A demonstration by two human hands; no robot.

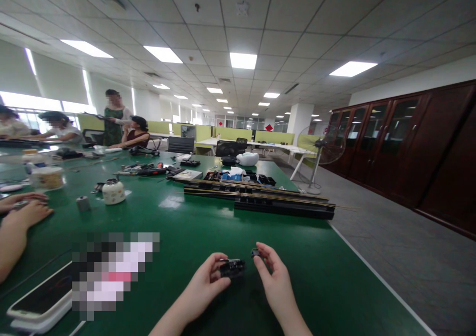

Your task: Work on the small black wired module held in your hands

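The left hand (208, 279) grips a black mechanical part (233, 268) above a green tabletop (178, 232); at the part's two o'clock, the right hand (274, 271) tightly pinches a smaller dark piece (255, 252).

Green table (178, 242) under the fingers (269, 253); dark cabinets (396, 142) far to their right, windows (76, 109) far left, ceiling lights (243, 60) above.

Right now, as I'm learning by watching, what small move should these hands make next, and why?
Probably bring the small dark piece in the right hand closer to the larger black part in the left hand: each hand holds one piece, and the two are near each other with a visible gap between them.
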